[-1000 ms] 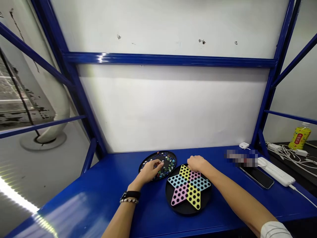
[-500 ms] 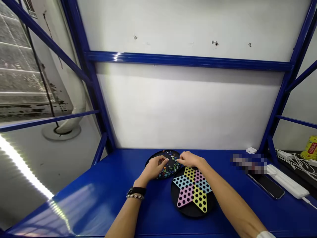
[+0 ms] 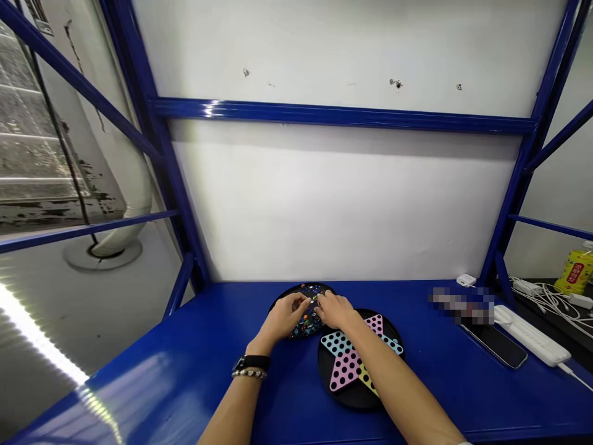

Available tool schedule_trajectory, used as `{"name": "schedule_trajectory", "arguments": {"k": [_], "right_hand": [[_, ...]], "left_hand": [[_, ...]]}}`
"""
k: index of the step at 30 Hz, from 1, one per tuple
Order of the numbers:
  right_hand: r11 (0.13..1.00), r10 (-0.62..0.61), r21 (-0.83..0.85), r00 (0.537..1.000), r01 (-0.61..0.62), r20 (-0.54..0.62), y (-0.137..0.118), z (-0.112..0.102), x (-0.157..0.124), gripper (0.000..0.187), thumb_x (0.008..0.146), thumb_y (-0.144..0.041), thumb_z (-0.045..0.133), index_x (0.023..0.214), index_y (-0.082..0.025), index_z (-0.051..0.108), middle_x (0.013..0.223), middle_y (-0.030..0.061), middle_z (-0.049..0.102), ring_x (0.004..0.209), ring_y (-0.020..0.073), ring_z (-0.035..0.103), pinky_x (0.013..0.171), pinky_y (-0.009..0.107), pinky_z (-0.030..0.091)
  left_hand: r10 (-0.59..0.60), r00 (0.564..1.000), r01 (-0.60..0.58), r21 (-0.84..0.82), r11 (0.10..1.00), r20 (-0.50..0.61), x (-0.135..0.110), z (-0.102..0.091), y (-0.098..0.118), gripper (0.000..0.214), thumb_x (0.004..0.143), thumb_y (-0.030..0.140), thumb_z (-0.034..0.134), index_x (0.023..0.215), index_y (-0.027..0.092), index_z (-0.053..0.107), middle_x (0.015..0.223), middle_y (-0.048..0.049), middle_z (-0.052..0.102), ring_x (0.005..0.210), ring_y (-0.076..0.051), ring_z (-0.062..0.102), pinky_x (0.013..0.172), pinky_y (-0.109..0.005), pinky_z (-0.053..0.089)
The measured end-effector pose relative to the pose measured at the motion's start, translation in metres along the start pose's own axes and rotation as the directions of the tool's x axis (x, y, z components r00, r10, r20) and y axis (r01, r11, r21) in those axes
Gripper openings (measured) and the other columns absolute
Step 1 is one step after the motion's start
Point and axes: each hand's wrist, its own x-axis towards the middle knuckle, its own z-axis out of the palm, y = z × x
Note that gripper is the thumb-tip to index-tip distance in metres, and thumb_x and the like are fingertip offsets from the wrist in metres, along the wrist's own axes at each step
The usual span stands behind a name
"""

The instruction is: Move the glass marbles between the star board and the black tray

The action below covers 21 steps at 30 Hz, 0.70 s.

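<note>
A round black tray [image 3: 277, 301] holds many small coloured glass marbles [image 3: 303, 326]. My left hand [image 3: 283, 315] is over its left side, thumb and forefinger pinched together. Whatever lies between those fingertips is too small to make out. Bent fingers of my right hand [image 3: 334, 309] reach down among the marbles from the right, thumb and fingertips close together; their grip is partly hidden. Just right of the tray lies a round black Chinese checkers board [image 3: 348, 364] with a pink, blue and yellow star full of holes. My right forearm covers part of it.
Both round pieces lie on a blue tabletop [image 3: 222, 371] framed by blue metal bars [image 3: 343, 117]. To the right are a black phone [image 3: 498, 346], a white power strip [image 3: 532, 337], a small white case [image 3: 466, 280], tangled white cables [image 3: 546, 300] and a yellow bottle [image 3: 576, 272].
My right hand has moved left and down from the tray's right edge into the marbles. Its forearm now hides more of the star board. My left hand has barely moved.
</note>
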Motion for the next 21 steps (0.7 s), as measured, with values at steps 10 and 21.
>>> {"name": "schedule_trajectory", "arguments": {"k": [10,21], "right_hand": [[0.906,0.109,0.420,0.988,-0.054,-0.110,0.027,0.009,0.006,0.029,0.098,-0.034,0.034,0.097,-0.022,0.059,0.102,0.0067,0.064,0.090,0.0187,0.060,0.073,0.027,0.043],[0.863,0.119,0.476,0.984,-0.169,0.134,0.072,-0.011,-0.007,0.031,0.083,-0.048,0.058,0.071,-0.020,0.062,0.076,0.0038,0.066,0.066,0.0150,0.058,0.056,0.024,0.039]], "left_hand": [[-0.003,1.000,0.002,0.026,1.000,0.022,-0.001,0.000,0.001,0.043,0.089,0.055,0.040,0.073,0.020,0.061,0.065,-0.0003,0.062,0.061,-0.016,0.053,0.058,-0.026,0.034],[-0.026,0.999,0.025,0.013,1.000,0.026,-0.003,-0.003,0.005,0.044,0.088,0.055,0.041,0.076,0.019,0.063,0.069,-0.0019,0.066,0.064,-0.017,0.056,0.057,-0.026,0.036]]}}
